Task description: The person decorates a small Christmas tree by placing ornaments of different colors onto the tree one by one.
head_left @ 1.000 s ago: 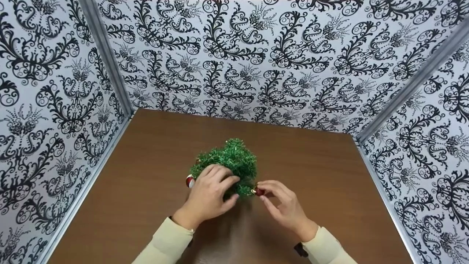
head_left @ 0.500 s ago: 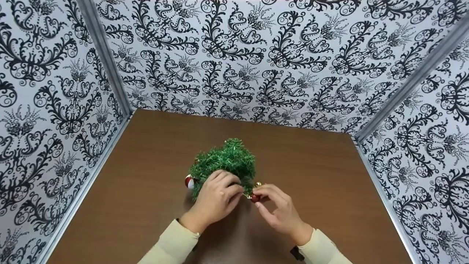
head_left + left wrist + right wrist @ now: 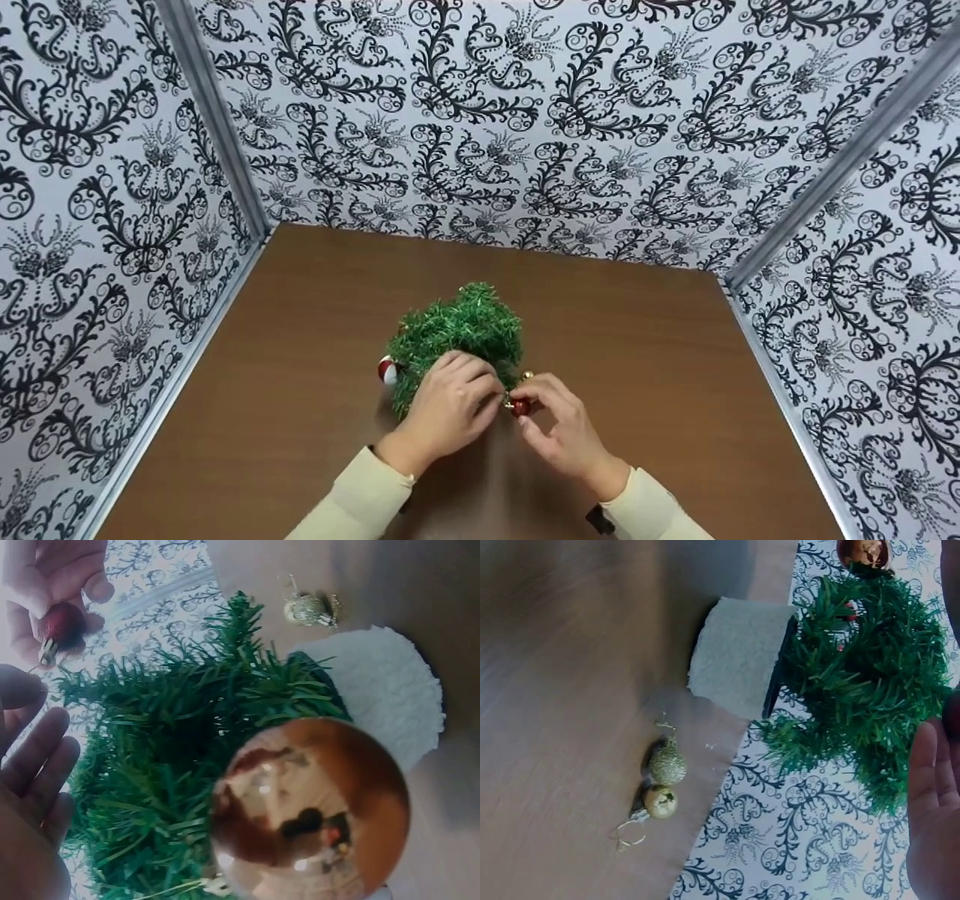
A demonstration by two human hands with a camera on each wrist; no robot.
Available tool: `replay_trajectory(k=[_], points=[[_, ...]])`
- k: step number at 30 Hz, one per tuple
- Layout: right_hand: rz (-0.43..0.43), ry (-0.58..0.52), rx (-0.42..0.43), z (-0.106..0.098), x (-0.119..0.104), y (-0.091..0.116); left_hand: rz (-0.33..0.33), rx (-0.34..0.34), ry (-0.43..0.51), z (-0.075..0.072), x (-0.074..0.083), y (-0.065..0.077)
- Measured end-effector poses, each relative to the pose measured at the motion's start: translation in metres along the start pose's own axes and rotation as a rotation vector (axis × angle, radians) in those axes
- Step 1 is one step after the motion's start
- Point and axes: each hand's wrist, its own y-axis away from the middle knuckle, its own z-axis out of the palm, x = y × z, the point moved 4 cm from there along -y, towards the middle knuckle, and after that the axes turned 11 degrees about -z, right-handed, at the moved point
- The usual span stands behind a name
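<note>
A small artificial Christmas tree point(image 3: 465, 322) with green tinsel branches stands at the table's middle. My right hand point(image 3: 566, 427), right of the tree, pinches a red bauble point(image 3: 519, 407) between thumb and fingers. The left wrist view shows this bauble point(image 3: 64, 624) with its gold cap and thin loop. My left hand point(image 3: 454, 405) is in front of the tree, thumb and index pinching the loop beside a branch tip point(image 3: 71, 686). A shiny copper bauble point(image 3: 322, 810) hangs on the tree, large in the left wrist view. Part of the loop is hidden by the fingers.
A glittery gold bauble point(image 3: 667, 763) and a smooth gold bauble point(image 3: 660, 801) lie on the brown table point(image 3: 637, 337) right of the tree. The tree's base has a white fuzzy cover point(image 3: 739, 652). A red-and-white ornament point(image 3: 388, 370) hangs at its left. Patterned walls point(image 3: 480, 135) surround the table.
The right hand has brought the red bauble left and slightly nearer, close to the left hand. The left hand has shifted right from the branches to the bauble's loop.
</note>
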Motion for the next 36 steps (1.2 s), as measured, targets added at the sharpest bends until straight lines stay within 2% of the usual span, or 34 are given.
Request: replay_trajectory(k=[8, 15, 23, 32, 36], points=[[0.028, 0.015, -0.007, 0.002, 0.004, -0.003, 0.007, 0.002, -0.022, 0.002, 0.002, -0.004], [0.107, 0.009, 0.010, 0.001, 0.002, -0.004, -0.012, -0.016, -0.001, 0.000, 0.008, -0.013], [0.037, 0.018, 0.056, 0.004, 0.002, -0.006, -0.028, -0.011, 0.028, 0.005, 0.013, -0.016], [-0.028, 0.021, 0.131, 0.006, 0.005, -0.006, -0.015, 0.012, -0.004, 0.006, 0.011, -0.009], [-0.024, 0.007, 0.135, 0.008, 0.007, -0.006, -0.014, 0.023, -0.010, 0.005, 0.009, -0.005]])
